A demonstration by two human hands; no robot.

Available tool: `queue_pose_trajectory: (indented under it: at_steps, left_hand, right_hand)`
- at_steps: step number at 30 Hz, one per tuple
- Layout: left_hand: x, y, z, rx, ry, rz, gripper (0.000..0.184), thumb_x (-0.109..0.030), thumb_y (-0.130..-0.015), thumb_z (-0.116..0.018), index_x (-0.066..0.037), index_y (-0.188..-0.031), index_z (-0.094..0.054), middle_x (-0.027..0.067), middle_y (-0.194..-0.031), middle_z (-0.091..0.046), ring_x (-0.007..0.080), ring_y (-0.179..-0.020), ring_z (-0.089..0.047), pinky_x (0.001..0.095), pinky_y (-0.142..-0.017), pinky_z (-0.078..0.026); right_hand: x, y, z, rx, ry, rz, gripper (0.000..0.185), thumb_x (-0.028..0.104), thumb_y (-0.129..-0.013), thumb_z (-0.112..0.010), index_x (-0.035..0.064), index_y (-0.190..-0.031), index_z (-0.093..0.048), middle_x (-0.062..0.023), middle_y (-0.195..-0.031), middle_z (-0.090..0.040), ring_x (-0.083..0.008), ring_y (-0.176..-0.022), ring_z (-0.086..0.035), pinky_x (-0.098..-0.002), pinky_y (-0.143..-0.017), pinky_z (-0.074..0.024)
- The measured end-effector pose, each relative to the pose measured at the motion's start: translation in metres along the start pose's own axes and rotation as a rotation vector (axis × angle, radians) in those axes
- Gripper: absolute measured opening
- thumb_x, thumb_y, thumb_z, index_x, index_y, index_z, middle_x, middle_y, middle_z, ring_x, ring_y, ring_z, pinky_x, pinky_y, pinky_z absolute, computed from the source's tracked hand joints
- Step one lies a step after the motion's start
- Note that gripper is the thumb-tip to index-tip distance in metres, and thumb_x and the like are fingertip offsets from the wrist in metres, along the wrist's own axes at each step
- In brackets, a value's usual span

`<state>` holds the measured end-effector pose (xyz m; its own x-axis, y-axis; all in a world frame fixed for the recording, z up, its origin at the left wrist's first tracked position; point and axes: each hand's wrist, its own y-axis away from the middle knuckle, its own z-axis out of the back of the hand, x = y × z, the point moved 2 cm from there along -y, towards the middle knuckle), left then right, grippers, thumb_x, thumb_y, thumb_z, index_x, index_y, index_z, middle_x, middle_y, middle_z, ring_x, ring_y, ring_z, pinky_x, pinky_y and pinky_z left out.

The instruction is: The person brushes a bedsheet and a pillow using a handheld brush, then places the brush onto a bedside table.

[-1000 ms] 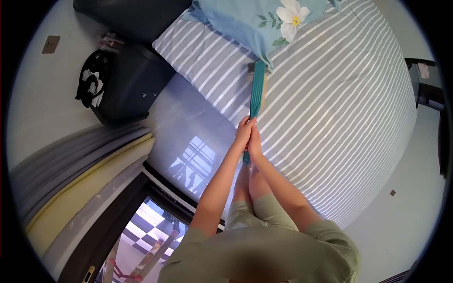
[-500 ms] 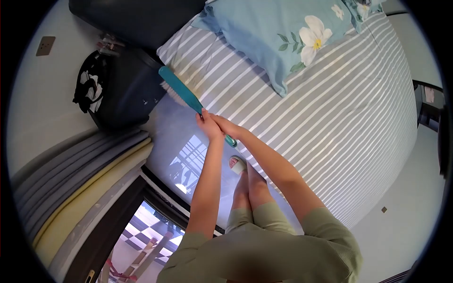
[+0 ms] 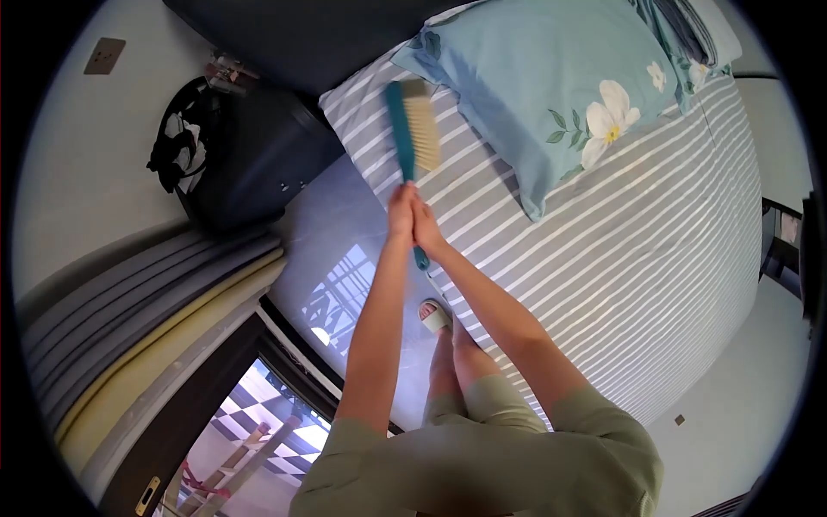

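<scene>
A teal-handled bed brush [image 3: 400, 129] with pale bristles is over the near corner of the bed, its bristles facing right toward the pillow. My left hand [image 3: 401, 213] is wrapped round the handle just below the brush head. Close against it, my right hand [image 3: 425, 228] grips the same handle, whose end sticks out below. Beneath the brush is the grey-and-white striped sheet [image 3: 551, 250]. Whether the bristles touch the sheet I cannot tell. A blue pillow [image 3: 525, 95] with white flowers lies beyond, to the right of the brush.
To the left is a dark nightstand [image 3: 258, 155] with a black bag [image 3: 183, 142] by the wall. A folded grey and yellow mattress [image 3: 155, 302] stands beside the doorway [image 3: 258, 414]. The dark headboard [image 3: 284, 34] borders the bed. My feet are on shiny floor [image 3: 345, 233].
Both hands have swung the brush from the bed's left edge up and right over the sheet. Its bristles now face right instead of down-left. The view has shifted slightly.
</scene>
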<state>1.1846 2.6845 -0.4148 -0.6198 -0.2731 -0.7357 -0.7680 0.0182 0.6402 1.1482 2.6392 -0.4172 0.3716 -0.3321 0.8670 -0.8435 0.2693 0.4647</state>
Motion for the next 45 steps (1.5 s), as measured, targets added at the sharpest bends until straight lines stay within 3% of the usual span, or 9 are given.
queue_pose_trajectory:
  at_steps: [7,10,14,19,23,26,33,40,45]
  left_hand:
    - [-0.054,0.028,0.018,-0.374,0.396,-0.351,0.014,-0.02,-0.08,-0.046,-0.008,-0.075,-0.043,0.0003,-0.06,-0.041,0.0107,-0.051,-0.041,0.0256,-0.047,-0.037]
    - [-0.057,0.037,0.007,-0.111,0.313,-0.103,0.014,-0.02,-0.08,-0.046,-0.007,-0.077,-0.044,0.0011,-0.058,-0.041,0.0114,-0.051,-0.042,0.0253,-0.048,-0.038]
    - [-0.038,0.028,0.002,0.311,-0.055,0.232,0.022,-0.027,-0.078,-0.05,-0.005,-0.076,-0.048,0.0017,-0.06,-0.045,0.011,-0.053,-0.042,0.0231,-0.051,-0.037]
    - [-0.011,0.039,0.039,-0.256,-0.081,-0.113,0.021,-0.026,-0.079,-0.048,-0.006,-0.076,-0.046,0.0009,-0.064,-0.043,0.0102,-0.055,-0.04,0.0237,-0.049,-0.035]
    - [-0.007,0.075,0.052,-0.507,0.348,-0.057,0.018,-0.024,-0.079,-0.048,-0.007,-0.075,-0.043,0.0008,-0.061,-0.04,0.0112,-0.054,-0.039,0.0239,-0.047,-0.035]
    - [0.012,0.087,0.073,-0.424,0.182,-0.111,0.018,-0.023,-0.079,-0.048,-0.006,-0.076,-0.044,0.0013,-0.06,-0.041,0.0123,-0.053,-0.04,0.0241,-0.046,-0.035]
    - [0.026,0.17,0.024,-0.072,0.038,-0.057,0.017,-0.02,-0.08,-0.048,-0.004,-0.075,-0.046,0.0026,-0.054,-0.04,0.0113,-0.046,-0.04,0.0249,-0.048,-0.04]
    - [0.07,0.235,-0.027,0.318,-0.173,0.118,0.016,-0.019,-0.079,-0.049,-0.003,-0.076,-0.047,0.0017,-0.05,-0.041,0.0117,-0.046,-0.044,0.0231,-0.046,-0.039]
    - [0.116,0.263,-0.093,0.536,-0.213,0.278,0.012,-0.016,-0.079,-0.049,-0.005,-0.076,-0.049,0.0027,-0.067,-0.051,0.0094,-0.065,-0.046,0.0202,-0.059,-0.036]
  right_hand:
    - [0.056,-0.004,-0.036,0.686,0.077,-0.43,0.037,0.037,-0.083,-0.038,0.0033,-0.081,-0.052,-0.006,-0.064,-0.051,-0.0115,-0.049,-0.049,-0.0242,-0.036,-0.0357]
    - [0.035,0.009,-0.032,0.149,0.19,0.26,0.037,0.034,-0.084,-0.035,0.0005,-0.082,-0.051,-0.0086,-0.065,-0.053,-0.014,-0.053,-0.051,-0.0266,-0.041,-0.0387]
    - [0.039,0.036,-0.022,-0.154,-0.113,-0.141,0.037,0.031,-0.085,-0.031,-0.0014,-0.088,-0.049,-0.0111,-0.073,-0.054,-0.0158,-0.064,-0.052,-0.0267,-0.054,-0.041]
    - [-0.001,0.038,-0.019,0.378,-0.063,-0.511,0.045,0.041,-0.083,-0.033,0.0008,-0.096,-0.045,-0.0084,-0.076,-0.054,-0.0149,-0.063,-0.053,-0.025,-0.04,-0.0394]
    - [-0.041,0.05,-0.031,0.5,0.231,-0.324,0.05,0.044,-0.081,-0.034,-0.0004,-0.103,-0.045,-0.013,-0.088,-0.053,-0.0178,-0.071,-0.054,-0.0274,-0.047,-0.0439]
    - [-0.001,0.089,-0.023,0.466,0.134,-0.531,0.048,0.04,-0.083,-0.035,-0.0018,-0.104,-0.045,-0.0155,-0.094,-0.051,-0.02,-0.077,-0.053,-0.0271,-0.06,-0.0437]
    - [0.009,0.176,0.026,-0.002,0.054,-0.084,0.037,0.026,-0.085,-0.035,-0.0009,-0.108,-0.044,-0.0159,-0.096,-0.051,-0.0223,-0.092,-0.045,-0.0282,-0.081,-0.0328]
    - [0.004,0.244,0.093,-0.292,-0.123,-0.014,0.034,0.02,-0.085,-0.033,0.0004,-0.112,-0.041,-0.0145,-0.095,-0.051,-0.0201,-0.091,-0.045,-0.0275,-0.08,-0.0333]
    - [0.002,0.269,0.171,-0.528,-0.065,-0.094,0.033,0.02,-0.085,-0.035,0.0017,-0.113,-0.039,-0.0077,-0.079,-0.054,-0.0131,-0.061,-0.05,-0.0233,-0.052,-0.0394]
